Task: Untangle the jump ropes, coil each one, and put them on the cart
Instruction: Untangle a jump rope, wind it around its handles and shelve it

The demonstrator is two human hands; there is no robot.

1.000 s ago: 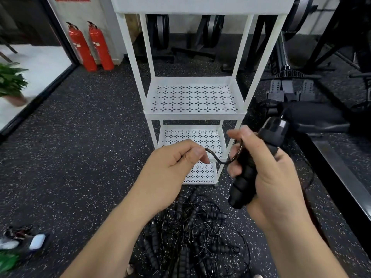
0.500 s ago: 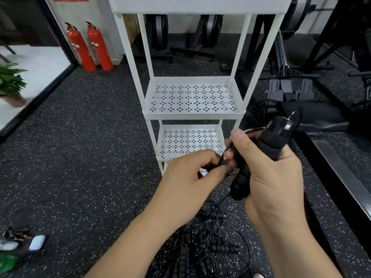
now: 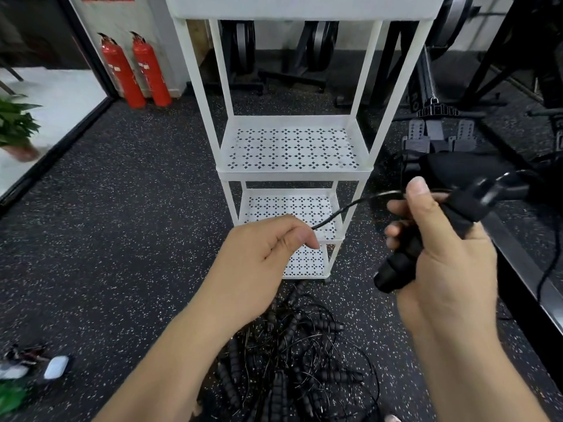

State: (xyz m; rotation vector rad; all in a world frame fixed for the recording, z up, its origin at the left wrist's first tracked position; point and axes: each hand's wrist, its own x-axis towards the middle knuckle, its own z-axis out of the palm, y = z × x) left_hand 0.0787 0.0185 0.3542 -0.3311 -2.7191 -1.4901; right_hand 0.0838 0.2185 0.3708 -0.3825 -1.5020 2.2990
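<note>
View: a head-worn camera looks down at two bare hands above a dark speckled gym floor.
Right hand [image 3: 441, 260]: at 4 o'clock, fingers wrapped round a ribbed black handle [image 3: 399, 266], thumb raised beside it.
Left hand [image 3: 259, 263]: just below centre, toward 6 o'clock, thumb and forefinger pinching the thin cord [image 3: 350, 206], which arcs up toward the right hand.
Other ropes: a tangled pile [image 3: 298, 339] lies on the floor at 6 o'clock, under the forearms and close to the cart's foot.
Cart [image 3: 294, 175]: white, with perforated shelves, standing at 12 o'clock.
Handling: the cord looks thin, light and springy, so it is likely to kink and snag on its neighbours. The handles look soft and grippy. It is probably best to hold a rope by a handle and feed the cord through a light pinch rather than tug it.
Hard to make out: the upper end of the held handle is blurred, so I cannot tell whether one handle or two are gripped. The ropes in the pile cannot be counted. The cart's top tier is cut off by the frame.
</note>
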